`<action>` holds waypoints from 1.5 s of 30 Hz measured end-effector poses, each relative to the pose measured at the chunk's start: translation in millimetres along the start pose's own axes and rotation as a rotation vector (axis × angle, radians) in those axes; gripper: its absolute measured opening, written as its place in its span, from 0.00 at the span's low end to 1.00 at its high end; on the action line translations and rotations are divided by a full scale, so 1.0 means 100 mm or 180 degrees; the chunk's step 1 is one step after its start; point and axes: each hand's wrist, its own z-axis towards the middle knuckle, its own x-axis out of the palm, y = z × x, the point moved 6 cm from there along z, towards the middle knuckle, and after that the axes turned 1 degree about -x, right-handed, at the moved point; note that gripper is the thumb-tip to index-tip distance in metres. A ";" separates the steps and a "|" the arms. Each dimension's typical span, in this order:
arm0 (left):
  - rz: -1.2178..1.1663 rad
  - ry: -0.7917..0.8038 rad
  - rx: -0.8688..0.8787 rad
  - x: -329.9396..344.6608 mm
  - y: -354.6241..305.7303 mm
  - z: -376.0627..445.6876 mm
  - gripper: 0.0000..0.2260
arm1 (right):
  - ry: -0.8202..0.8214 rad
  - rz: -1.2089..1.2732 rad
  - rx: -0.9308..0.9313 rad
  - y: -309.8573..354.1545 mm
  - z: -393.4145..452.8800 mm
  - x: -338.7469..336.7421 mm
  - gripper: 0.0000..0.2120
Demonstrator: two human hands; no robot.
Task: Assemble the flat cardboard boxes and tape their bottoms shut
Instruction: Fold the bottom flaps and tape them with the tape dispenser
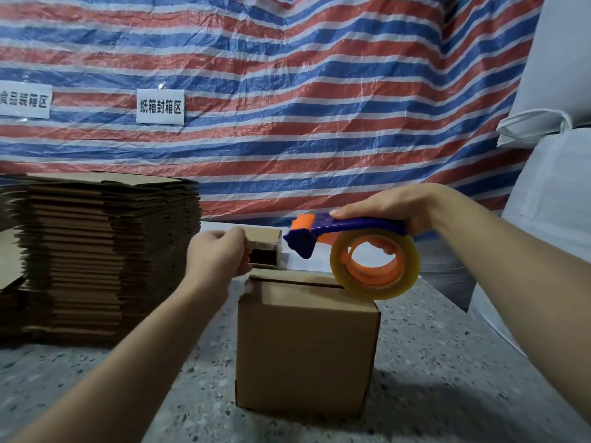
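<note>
So, scanning from the left: there's a tall stack (105, 251) of flat boxes sitting on the speckled floor (431, 362), well left of the box (307, 343) that's being worked on. That box is standing up, flaps folded shut on top, with the seam running across the top face. Looks like the bottom is facing up for taping.

The left hand (220, 254) is just above the box's far-left top corner, fingers curled and pinching something. It looks like the loose end of the clear tape, but the film is too hard to see to be sure. Behind the box there's a smaller open box (265, 247), partly hidden by that hand.

Over the box's right side, the right hand (393, 209) has its fingers wrapped around the dispenser (348, 241), a blue and orange one with a clear roll, which rests on or just over the box's top right edge.

Going by that, this is the taping step, right at the start of a strip. Next move probably calls for sticking the tape end down on the box's left side, then running the dispenser along the seam while keeping the flaps flat.

Striped tarp (319, 91) with two paper signs (160, 106) hangs behind the box.
</note>
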 end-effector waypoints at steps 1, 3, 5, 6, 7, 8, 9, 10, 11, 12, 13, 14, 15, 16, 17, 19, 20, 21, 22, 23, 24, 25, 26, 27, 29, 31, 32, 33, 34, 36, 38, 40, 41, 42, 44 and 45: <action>0.0301 0.0082 0.0141 -0.07 -0.02 0.01 0.09 | -0.0037 -0.0053 0.0026 0.01 0.01 0.00 0.35; 0.0476 0.0279 -0.0011 -0.16 0.08 0.04 0.07 | -0.0113 -0.0180 0.0071 0.06 0.04 0.00 0.36; 0.0656 0.0319 -0.0140 -0.22 0.20 0.05 0.07 | -0.0121 -0.0358 0.0121 0.12 0.06 0.03 0.36; 0.0751 0.0343 -0.0122 -0.24 0.25 0.06 0.07 | -0.0105 -0.0453 0.0141 0.15 0.07 0.05 0.37; 0.0790 0.0385 -0.0100 -0.24 0.30 0.08 0.09 | -0.0085 -0.0531 0.0157 0.18 0.07 0.07 0.37; 0.0826 0.0425 -0.0104 -0.25 0.35 0.09 0.10 | -0.0064 -0.0586 0.0166 0.20 0.07 0.09 0.37; 0.0880 0.0435 -0.0108 -0.27 0.38 0.09 0.11 | -0.0044 -0.0621 0.0168 0.22 0.08 0.10 0.37; 0.0931 0.0420 -0.0083 -0.28 0.39 0.11 0.12 | -0.0028 -0.0651 0.0166 0.24 0.08 0.11 0.35; 0.0954 0.0397 -0.0023 -0.30 0.39 0.13 0.13 | -0.0024 -0.0678 0.0168 0.25 0.07 0.12 0.33; 0.0951 0.0380 0.0043 -0.31 0.37 0.13 0.13 | -0.0030 -0.0701 0.0181 0.26 0.07 0.12 0.31; 0.0944 0.0384 0.0094 -0.33 0.35 0.14 0.14 | -0.0041 -0.0716 0.0193 0.26 0.06 0.12 0.31; 0.0992 0.0409 0.0122 -0.33 0.33 0.13 0.14 | -0.0049 -0.0725 0.0198 0.26 0.05 0.12 0.32; 0.1098 0.0432 0.0124 -0.34 0.33 0.13 0.14 | -0.0047 -0.0732 0.0196 0.26 0.04 0.12 0.34; 0.1216 0.0444 0.0106 -0.35 0.33 0.12 0.14 | -0.0039 -0.0736 0.0186 0.26 0.04 0.12 0.35; 0.1304 0.0444 0.0071 -0.36 0.34 0.11 0.14 | -0.0028 -0.0742 0.0172 0.27 0.04 0.13 0.35; 0.1397 0.0418 0.0019 -0.37 0.37 0.11 0.14 | 0.0000 -0.0779 0.0152 0.28 0.04 0.16 0.35; 0.1421 0.0417 -0.0002 -0.37 0.39 0.11 0.14 | 0.0018 -0.0797 0.0150 0.29 0.04 0.17 0.35; 0.1433 0.0446 -0.0021 -0.36 0.41 0.11 0.14 | 0.0035 -0.0805 0.0156 0.30 0.05 0.17 0.34; 0.1433 0.0495 -0.0051 -0.35 0.43 0.10 0.14 | 0.0050 -0.0807 0.0162 0.30 0.05 0.18 0.33; 0.1425 0.0539 -0.0091 -0.35 0.45 0.10 0.14 | 0.0063 -0.0809 0.0166 0.30 0.06 0.18 0.33; 0.1405 0.0568 -0.0138 -0.35 0.48 0.10 0.14 | 0.0073 -0.0817 0.0167 0.30 0.06 0.19 0.33; 0.1389 0.0586 -0.0191 -0.35 0.50 0.11 0.13 | 0.0083 -0.0825 0.0166 0.31 0.07 0.19 0.33; 0.1381 0.0602 -0.0245 -0.35 0.52 0.10 0.13 | 0.0089 -0.0828 0.0161 0.31 0.07 0.19 0.33; 0.1383 0.0618 -0.0300 -0.34 0.54 0.10 0.13 | 0.0094 -0.0821 0.0156 0.31 0.07 0.20 0.33; 0.1379 0.0672 -0.0401 -0.32 0.58 0.06 0.13 | 0.0089 -0.0810 0.0153 0.32 0.08 0.21 0.32; 0.1295 0.0742 -0.0468 -0.29 0.64 0.01 0.13 | 0.0043 -0.0804 0.0189 0.32 0.08 0.20 0.29; 0.1252 0.0766 -0.0496 -0.28 0.67 -0.01 0.13 | 0.0009 -0.0797 0.0201 0.32 0.08 0.20 0.26; 0.1232 0.0787 -0.0520 -0.27 0.70 -0.03 0.13 | -0.0023 -0.0793 0.0198 0.32 0.08 0.20 0.25; 0.1225 0.0803 -0.0539 -0.26 0.72 -0.04 0.13 | -0.0049 -0.0792 0.0187 0.32 0.07 0.20 0.24; 0.1238 0.0804 -0.0553 -0.24 0.76 -0.05 0.15 | -0.0064 -0.0774 0.0181 0.32 0.06 0.21 0.24; 0.1239 0.0762 -0.0581 -0.24 0.77 -0.07 0.15 | -0.0048 -0.0739 0.0169 0.32 0.06 0.22 0.24; 0.1270 0.0716 -0.0708 -0.25 0.81 -0.12 0.14 | -0.0052 -0.0698 0.0136 0.32 0.06 0.22 0.24; 0.1252 0.0720 -0.0781 -0.25 0.85 -0.15 0.14 | -0.0047 -0.0678 0.0120 0.31 0.07 0.22 0.24; 0.1156 0.0726 -0.0802 -0.25 0.89 -0.19 0.14 | -0.0037 -0.0667 0.0109 0.31 0.07 0.22 0.24; 0.0881 0.0583 -0.0520 -0.26 0.90 -0.23 0.11 | -0.0019 -0.0663 0.0100 0.32 0.08 0.22 0.23; 0.0780 0.0423 -0.0220 -0.28 0.85 -0.26 0.10 | -0.0004 -0.0668 0.0099 0.32 0.08 0.22 0.24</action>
